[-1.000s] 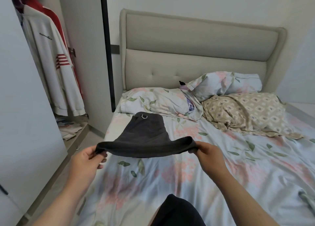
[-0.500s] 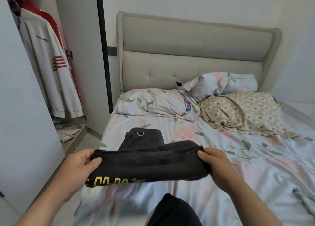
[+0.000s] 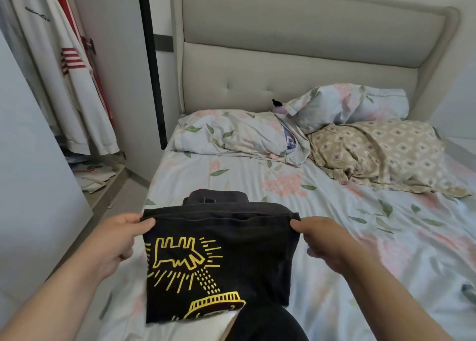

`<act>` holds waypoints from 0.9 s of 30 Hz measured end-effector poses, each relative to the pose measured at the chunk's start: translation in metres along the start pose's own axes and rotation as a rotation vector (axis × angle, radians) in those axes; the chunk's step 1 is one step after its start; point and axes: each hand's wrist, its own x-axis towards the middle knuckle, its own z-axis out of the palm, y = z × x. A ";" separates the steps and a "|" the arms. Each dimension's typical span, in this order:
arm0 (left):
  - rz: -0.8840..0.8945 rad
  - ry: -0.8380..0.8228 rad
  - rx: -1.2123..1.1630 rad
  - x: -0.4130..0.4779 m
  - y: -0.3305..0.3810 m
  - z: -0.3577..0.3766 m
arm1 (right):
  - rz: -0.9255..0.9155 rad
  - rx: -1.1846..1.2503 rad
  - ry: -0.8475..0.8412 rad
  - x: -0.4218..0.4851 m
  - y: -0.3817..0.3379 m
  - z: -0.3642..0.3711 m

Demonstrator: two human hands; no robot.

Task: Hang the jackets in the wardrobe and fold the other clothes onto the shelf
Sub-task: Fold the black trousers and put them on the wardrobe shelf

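Note:
A black T-shirt [image 3: 247, 253] with a yellow line drawing lies folded on the floral bed sheet [image 3: 360, 237] near the bed's front edge. My left hand [image 3: 121, 240] pinches its top left corner and my right hand [image 3: 322, 240] pinches its top right corner. A dark folded garment [image 3: 216, 197] peeks out just behind the shirt on the bed. In the open wardrobe at left hangs a white jacket [image 3: 64, 65] with red stripes, and a red jacket [image 3: 74, 24] hangs behind it.
Two floral pillows [image 3: 231, 132] and a beige patterned pillow [image 3: 381, 150] lie against the grey headboard [image 3: 296, 44]. Papers [image 3: 90, 176] lie on the wardrobe floor. A white wardrobe door [image 3: 33, 173] stands at left. A dark cloth [image 3: 268, 325] shows at the bottom edge.
The black shirt has been folded over toward me and laid flat, so the yellow print now faces up. Both hands have kept their hold on its corners.

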 end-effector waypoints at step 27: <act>0.205 0.008 0.290 0.069 -0.102 0.074 | -0.386 -0.492 0.269 0.111 0.075 0.069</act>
